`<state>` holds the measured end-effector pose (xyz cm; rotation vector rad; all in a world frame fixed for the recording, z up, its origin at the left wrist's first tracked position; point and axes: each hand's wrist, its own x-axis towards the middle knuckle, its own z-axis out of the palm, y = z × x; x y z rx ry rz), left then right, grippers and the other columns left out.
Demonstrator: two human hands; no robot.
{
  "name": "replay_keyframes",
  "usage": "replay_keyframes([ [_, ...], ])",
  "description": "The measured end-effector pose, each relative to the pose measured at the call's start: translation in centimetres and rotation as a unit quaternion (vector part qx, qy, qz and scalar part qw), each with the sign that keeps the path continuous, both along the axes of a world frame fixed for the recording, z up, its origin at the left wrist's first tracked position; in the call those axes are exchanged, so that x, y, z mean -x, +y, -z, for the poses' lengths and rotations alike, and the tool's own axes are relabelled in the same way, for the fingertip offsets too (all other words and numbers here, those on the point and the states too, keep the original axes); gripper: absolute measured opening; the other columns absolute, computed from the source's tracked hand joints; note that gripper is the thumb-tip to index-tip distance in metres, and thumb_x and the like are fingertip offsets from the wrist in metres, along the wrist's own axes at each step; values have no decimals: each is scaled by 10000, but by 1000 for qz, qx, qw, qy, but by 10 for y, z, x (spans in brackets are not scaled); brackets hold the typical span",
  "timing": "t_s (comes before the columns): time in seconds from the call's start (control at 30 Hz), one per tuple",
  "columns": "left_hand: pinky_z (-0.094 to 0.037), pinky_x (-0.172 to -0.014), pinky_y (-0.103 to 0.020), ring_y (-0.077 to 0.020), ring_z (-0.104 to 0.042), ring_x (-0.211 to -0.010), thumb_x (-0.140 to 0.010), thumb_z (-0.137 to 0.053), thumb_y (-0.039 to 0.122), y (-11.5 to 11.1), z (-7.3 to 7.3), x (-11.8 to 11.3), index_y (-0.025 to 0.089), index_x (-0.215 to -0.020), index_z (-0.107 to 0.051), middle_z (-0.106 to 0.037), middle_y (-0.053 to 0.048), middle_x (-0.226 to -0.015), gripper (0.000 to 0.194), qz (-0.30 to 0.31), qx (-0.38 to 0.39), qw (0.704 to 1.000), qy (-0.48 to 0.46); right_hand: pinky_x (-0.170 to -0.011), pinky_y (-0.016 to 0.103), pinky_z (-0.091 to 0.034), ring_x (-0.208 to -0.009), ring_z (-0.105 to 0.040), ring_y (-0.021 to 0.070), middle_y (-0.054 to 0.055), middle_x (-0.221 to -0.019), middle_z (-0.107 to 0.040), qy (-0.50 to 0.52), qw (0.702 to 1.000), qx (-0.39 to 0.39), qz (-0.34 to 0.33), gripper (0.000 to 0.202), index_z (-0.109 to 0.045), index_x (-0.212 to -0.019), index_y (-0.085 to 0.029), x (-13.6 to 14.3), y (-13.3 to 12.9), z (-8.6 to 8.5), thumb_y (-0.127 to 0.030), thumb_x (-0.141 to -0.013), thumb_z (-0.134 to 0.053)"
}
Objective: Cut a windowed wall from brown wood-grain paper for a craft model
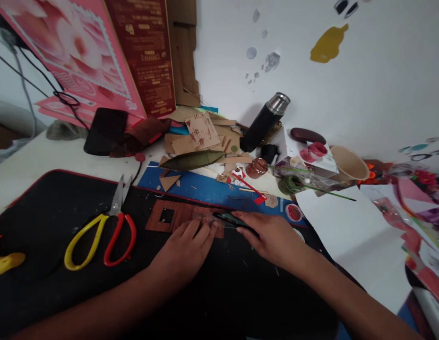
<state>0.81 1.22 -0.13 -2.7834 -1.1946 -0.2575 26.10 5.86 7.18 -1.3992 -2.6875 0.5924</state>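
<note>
The right hand has its fingers closed round a slim, dark, pen-like tool, its tip over a flat, reddish-brown rectangular piece with a square hole. The left hand rests bent fingers on that same piece — whether they pinch anything, I can't tell from here. Left of those fingers, metal scissors with yellow and red handles lie spread; well beyond the fingertips, I see a black silver-capped flask.

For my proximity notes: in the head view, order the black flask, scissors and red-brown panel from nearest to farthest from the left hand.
1. Red-brown panel: touched by the left hand.
2. Scissors: to its left.
3. Black flask: at the back right.
</note>
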Motion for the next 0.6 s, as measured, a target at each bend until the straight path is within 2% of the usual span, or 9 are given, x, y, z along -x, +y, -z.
replay_keyframes([
  [0.13, -550, -877, -383, -275, -633, -1106, -968, -575, 179, 0, 0, 0, 103, -1443, -602, -701, -153, -1312, 482, -3, 9, 1000, 0, -820, 401, -603, -941, -770, 257, 142, -1219, -777, -71, 997, -22, -35, 400, -651, -1419, -193, 7, 6, -7, -278, -1043, -544],
  [0.27, -558, -868, -381, -276, -639, -1091, -962, -576, 180, 0, 0, 0, 93, -1428, -613, -711, -150, -1279, 476, 0, 1, 1000, -10, -735, 348, -549, -853, -745, 228, 109, -1124, -787, -100, 992, -42, -60, 391, -653, -1413, -206, 14, 11, -13, -284, -1047, -540],
  [0.6, -540, -896, -379, -285, -625, -1127, -955, -573, 162, 0, 0, 1, 84, -1411, -625, -708, -157, -1239, 465, 3, 0, 1000, -20, -651, 323, -469, -768, -716, 209, 79, -1033, -779, -142, 984, -52, -95, 375, -658, -1388, -193, 19, 19, -14, -254, -1031, -562],
])
